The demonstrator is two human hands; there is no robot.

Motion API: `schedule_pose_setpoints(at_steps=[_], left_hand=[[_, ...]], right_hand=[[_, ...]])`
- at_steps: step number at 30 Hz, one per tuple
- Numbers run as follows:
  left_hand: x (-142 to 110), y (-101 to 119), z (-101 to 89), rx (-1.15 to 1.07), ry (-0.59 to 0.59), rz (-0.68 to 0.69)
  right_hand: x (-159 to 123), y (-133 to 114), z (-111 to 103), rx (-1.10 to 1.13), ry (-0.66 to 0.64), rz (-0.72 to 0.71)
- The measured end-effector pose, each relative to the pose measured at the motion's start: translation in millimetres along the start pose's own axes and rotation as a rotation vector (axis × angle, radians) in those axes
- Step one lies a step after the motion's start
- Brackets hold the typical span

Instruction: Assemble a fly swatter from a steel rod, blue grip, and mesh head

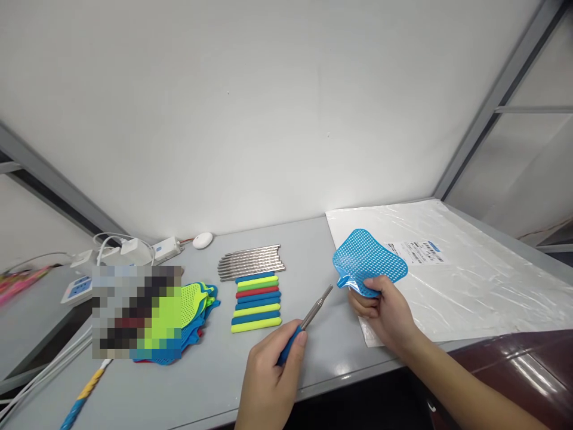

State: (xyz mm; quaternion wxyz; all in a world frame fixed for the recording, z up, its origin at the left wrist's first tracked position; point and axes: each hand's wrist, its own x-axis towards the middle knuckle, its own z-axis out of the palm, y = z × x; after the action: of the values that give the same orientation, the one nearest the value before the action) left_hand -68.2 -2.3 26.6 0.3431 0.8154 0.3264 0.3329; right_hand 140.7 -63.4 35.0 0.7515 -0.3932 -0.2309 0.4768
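Note:
My left hand [271,373] is closed around the blue grip of a metal telescopic rod [317,307], its bare tip pointing up and right. In my right hand [385,312] is a blue perforated fly swatter head [364,260], pinched at its edge, with the narrow socket facing the rod. A small gap separates socket and rod tip. Left of my hands lie a row of coloured handle grips [257,303] and, behind them, several metal rods [250,261]. Farther left is a pile of green and blue swatter heads [194,304], partly covered by a pixelated patch.
A flat white package [483,286] in clear plastic covers the table's right side. Power strips [78,289] with plugs and white cables stand at the left, near a white round device [203,240]. A yellow-and-blue wrapped cord [85,394] lies front left. A white wall rises behind.

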Motion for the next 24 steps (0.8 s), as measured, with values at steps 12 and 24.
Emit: schedule_pose_setpoints(at_steps=[12,24], left_hand=[[2,-2,2.4,0.082,-0.131,0.068],[3,3,0.1,-0.004,0.003,0.019]], right_hand=[[-4,13,-8,-0.084,0.04,-0.057],[-2,5,-2,-0.078,0.016,-0.107]])
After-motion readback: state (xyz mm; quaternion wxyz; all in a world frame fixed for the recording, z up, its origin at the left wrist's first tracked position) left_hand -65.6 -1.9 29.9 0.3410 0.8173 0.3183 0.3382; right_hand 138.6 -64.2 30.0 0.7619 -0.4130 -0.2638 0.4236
